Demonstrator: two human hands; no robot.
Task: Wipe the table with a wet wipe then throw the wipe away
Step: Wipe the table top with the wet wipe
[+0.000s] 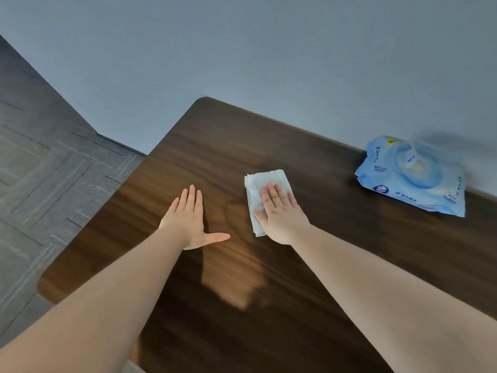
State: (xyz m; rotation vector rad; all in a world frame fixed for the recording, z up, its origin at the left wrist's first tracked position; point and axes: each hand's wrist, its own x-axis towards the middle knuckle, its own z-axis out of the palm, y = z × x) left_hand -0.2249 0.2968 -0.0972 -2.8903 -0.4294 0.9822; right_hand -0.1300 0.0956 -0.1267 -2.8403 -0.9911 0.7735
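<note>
Here the right hand [279,215] lies flat, palm down, on a white wet wipe [262,188] spread on the dark wooden table [309,305]. Its fingers are straight and close together, pressing the sheet to the surface rather than gripping it; the thumb lies on the wipe's left part. The wipe shows past the fingertips on the far side and along the hand's left edge, down to a corner near the wrist. It sits roughly in the middle of the visible tabletop.

The left hand [189,222] rests palm down on bare wood just left of the wipe, apart from it and holding nothing. Its four fingers are straight and together, and the thumb is stretched wide to the right, pointing toward the other hand.

A blue pack of wet wipes [414,176] lies at the far right of the table, against the grey wall [269,49], well apart from both hands. Its lid looks blurred, so I cannot tell whether it is closed. Left of the table runs a grey patterned floor [48,170]. Between the forearms the wood carries a pale glare patch.
</note>
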